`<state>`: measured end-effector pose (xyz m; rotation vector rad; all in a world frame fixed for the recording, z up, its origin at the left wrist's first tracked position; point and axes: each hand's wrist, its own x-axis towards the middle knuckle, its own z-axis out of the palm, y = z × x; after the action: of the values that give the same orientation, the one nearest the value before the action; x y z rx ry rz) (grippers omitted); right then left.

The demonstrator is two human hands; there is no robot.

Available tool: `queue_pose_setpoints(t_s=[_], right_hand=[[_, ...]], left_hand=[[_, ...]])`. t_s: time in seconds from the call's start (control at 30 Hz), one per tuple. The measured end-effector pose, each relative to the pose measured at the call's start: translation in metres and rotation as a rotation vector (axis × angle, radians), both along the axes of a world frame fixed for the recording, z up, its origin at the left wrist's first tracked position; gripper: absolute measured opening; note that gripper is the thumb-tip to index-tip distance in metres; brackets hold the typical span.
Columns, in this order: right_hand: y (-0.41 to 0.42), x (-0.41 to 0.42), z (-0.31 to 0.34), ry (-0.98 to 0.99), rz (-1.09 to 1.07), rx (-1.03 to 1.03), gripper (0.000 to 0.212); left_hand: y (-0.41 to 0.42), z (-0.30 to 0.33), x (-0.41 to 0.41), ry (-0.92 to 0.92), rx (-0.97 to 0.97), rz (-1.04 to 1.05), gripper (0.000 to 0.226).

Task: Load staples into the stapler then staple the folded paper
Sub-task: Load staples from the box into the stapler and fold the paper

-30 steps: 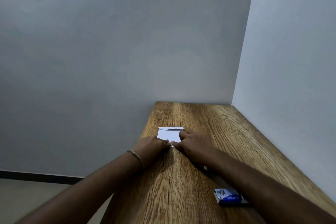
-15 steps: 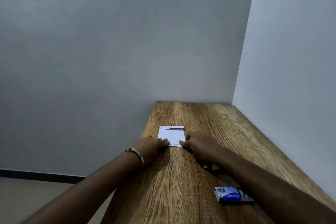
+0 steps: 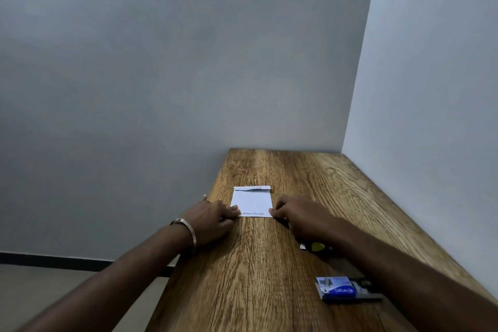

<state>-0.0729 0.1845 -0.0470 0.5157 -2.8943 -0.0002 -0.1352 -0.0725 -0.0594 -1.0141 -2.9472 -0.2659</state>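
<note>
A folded white paper (image 3: pixel 252 202) lies flat on the wooden table (image 3: pixel 269 277), with a line of print along its near edge and a small flap at its far edge. My left hand (image 3: pixel 208 219) presses its fingertips on the paper's near left corner. My right hand (image 3: pixel 301 214) presses on the near right corner. A yellow and black stapler (image 3: pixel 318 246) lies under my right forearm, mostly hidden. A blue staple box (image 3: pixel 338 288) sits near the right front, its inner tray slid partly out.
The table stands in a corner, with a wall (image 3: pixel 431 116) along its right side and another behind it. Its left edge drops to the floor (image 3: pixel 40 294). A metal bangle (image 3: pixel 188 229) is on my left wrist.
My hands were together at the middle of the paper's near edge. They have slid apart along that edge to its two corners, uncovering the printed line and the stapler's yellow tip.
</note>
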Motion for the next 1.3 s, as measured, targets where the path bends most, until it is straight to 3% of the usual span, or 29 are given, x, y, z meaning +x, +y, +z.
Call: queue_pose_setpoints(t_s=[0.3, 0.43, 0.63, 0.9, 1.03, 1.1, 1.23, 1.3], right_hand=[[-0.015, -0.013, 0.015, 0.016, -0.106, -0.16, 0.028], [-0.022, -0.018, 0.021, 0.056, -0.065, -0.013, 0.022], [-0.035, -0.029, 0.023, 0.081, 0.074, 0.417, 0.007], [-0.036, -0.032, 0.014, 0.13, 0.16, 0.419, 0.006], [-0.037, -0.03, 0.015, 0.119, 0.145, 0.443, 0.009], [-0.039, -0.03, 0.016, 0.129, 0.129, 0.435, 0.008], [-0.035, -0.028, 0.017, 0.162, 0.132, 0.397, 0.008], [-0.034, -0.026, 0.016, 0.181, 0.129, 0.387, 0.012]], left_hand=[[0.008, -0.001, 0.01, -0.024, 0.073, 0.051, 0.046], [0.01, 0.002, 0.013, -0.028, 0.104, 0.072, 0.044], [0.013, 0.003, 0.017, 0.022, 0.108, 0.114, 0.042], [0.018, 0.0, 0.017, 0.13, 0.189, 0.134, 0.035], [0.023, 0.004, 0.017, 0.086, 0.194, 0.16, 0.031], [0.028, 0.011, 0.018, -0.033, 0.347, 0.242, 0.029], [0.036, 0.026, 0.016, -0.263, 0.853, 0.527, 0.027], [0.037, 0.032, 0.015, -0.471, 1.122, 0.656, 0.035]])
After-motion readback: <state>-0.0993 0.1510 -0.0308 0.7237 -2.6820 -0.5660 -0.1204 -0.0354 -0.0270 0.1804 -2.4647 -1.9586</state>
